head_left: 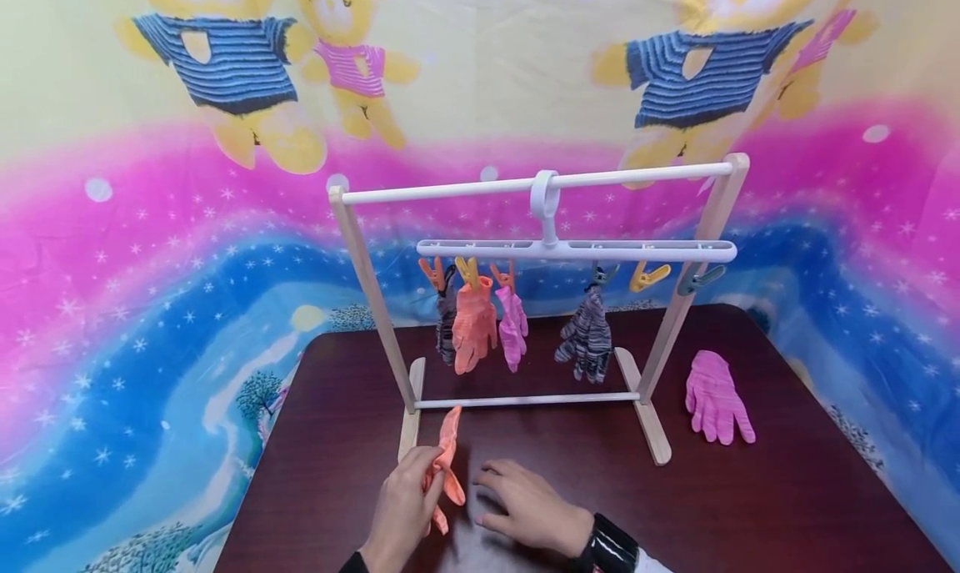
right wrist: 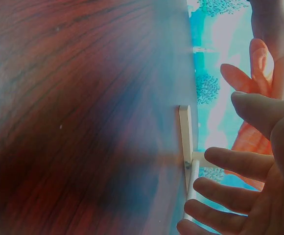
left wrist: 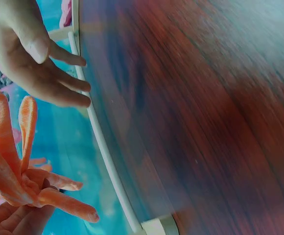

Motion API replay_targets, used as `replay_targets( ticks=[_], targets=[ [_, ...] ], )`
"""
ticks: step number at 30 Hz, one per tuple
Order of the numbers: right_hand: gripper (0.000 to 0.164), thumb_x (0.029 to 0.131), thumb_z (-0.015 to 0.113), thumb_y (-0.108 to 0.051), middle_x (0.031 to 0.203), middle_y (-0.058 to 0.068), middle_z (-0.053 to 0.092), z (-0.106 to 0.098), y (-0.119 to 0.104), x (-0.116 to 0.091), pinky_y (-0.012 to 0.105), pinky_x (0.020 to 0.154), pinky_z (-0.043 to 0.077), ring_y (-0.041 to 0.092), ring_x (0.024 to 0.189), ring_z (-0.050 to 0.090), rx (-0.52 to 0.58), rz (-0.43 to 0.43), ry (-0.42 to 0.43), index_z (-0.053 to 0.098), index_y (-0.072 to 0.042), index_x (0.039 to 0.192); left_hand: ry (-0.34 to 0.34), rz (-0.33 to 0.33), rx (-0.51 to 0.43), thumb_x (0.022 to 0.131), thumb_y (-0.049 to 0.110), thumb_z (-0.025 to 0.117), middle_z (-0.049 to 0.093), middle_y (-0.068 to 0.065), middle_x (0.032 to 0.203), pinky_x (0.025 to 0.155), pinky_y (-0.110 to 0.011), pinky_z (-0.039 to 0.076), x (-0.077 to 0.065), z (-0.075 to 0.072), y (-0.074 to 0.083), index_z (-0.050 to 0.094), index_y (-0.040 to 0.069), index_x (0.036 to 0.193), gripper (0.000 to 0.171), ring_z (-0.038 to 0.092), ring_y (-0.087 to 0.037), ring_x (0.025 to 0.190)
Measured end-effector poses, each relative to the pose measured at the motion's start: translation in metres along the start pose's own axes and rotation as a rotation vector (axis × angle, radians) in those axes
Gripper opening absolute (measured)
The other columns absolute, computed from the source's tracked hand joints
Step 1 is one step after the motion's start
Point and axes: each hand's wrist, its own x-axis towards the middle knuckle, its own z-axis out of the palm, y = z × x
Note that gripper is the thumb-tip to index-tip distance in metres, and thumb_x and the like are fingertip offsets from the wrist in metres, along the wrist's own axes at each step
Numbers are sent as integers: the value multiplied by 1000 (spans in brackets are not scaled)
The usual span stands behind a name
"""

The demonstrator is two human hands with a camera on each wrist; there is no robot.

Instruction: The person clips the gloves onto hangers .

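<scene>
My left hand [head_left: 406, 500] pinches an orange glove [head_left: 448, 456] above the front left of the table, and the glove's fingers stick out around my grip in the left wrist view. To its right, my right hand [head_left: 528, 506] holds nothing; its fingers are spread and slightly bent, as the right wrist view shows. Behind both hands, a white hanger [head_left: 487, 249] carries another orange glove [head_left: 473, 327], a small pink glove [head_left: 513, 327], a dark glove [head_left: 446, 323] and a grey striped glove [head_left: 588, 335], held up by clothespins.
A wooden rack [head_left: 367, 306] with a white top bar holds the hanger. At the hanger's right end hang a yellow clothespin [head_left: 649, 277] and a grey-green clothespin [head_left: 701, 279] with nothing in them. A pink glove [head_left: 717, 396] lies on the dark table [head_left: 750, 506] at right.
</scene>
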Motion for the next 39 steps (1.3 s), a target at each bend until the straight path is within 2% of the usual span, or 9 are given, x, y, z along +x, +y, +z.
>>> replay_targets(
  ticks=[4,14,20,30,39],
  targets=[
    [47,93,68,-42,132,10,66,-2,5,-4,41,101,53,24,126,60,-4,5,21,66,-11,129,0,3,-30,74,5,85,71,5,97,72,-23,54,0,4,8,74,14,101,31,70,-8,84],
    [49,93,69,-43,134,11,64,-9,20,-16,45,100,53,27,128,58,40,106,12,66,-10,129,2,-8,-103,74,3,85,73,5,98,76,-20,54,3,14,25,74,14,102,32,71,-8,87],
    [44,91,71,-40,130,12,66,-16,26,-21,45,98,54,27,123,61,22,91,73,68,-10,123,4,-10,-139,73,0,83,72,4,97,75,-15,51,5,21,34,74,13,101,33,69,-6,85],
    [46,89,74,-38,130,12,65,-36,40,-27,47,97,54,26,122,61,-7,151,116,68,-10,124,-54,-33,-193,78,2,81,72,5,100,75,-19,54,17,28,50,73,13,105,30,69,-6,87],
    [44,90,74,-37,131,11,65,-57,55,-37,49,99,52,28,124,61,-10,230,147,68,-11,125,-60,20,-241,80,3,80,72,3,99,72,-18,53,28,33,67,72,13,106,29,66,-3,84]
  ],
)
